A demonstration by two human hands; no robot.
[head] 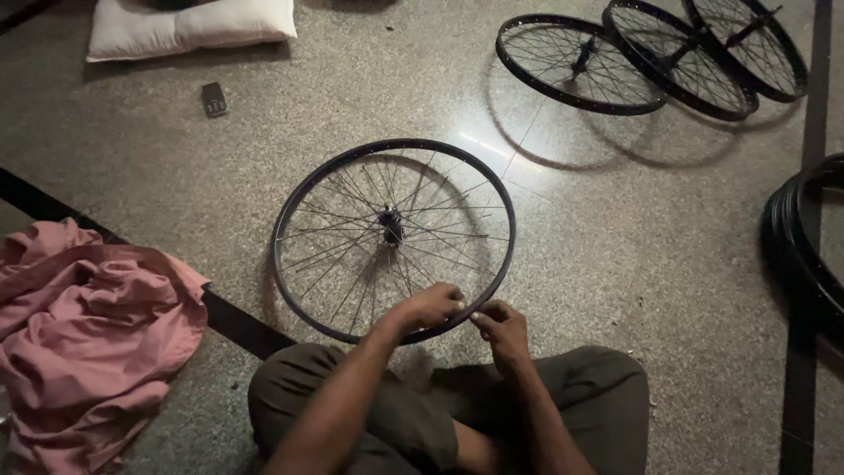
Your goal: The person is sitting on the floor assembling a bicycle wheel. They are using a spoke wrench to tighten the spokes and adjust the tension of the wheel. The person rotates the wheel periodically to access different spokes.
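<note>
Speckled stone floor (615, 246) bears a spoked wheel (393, 239); both hands' fingers (453, 303) apparently pinch its near rim.

place: bicycle-wheel workshop | evidence: spoked wheels (580, 63) on terrazzo floor (615, 229)

Black rims (804, 233): stack cut off by right edge. White pillow (189, 26) and pink cloth (83, 334): cropped by frame edges. Small dark object (214, 98): too small to identify.
</note>
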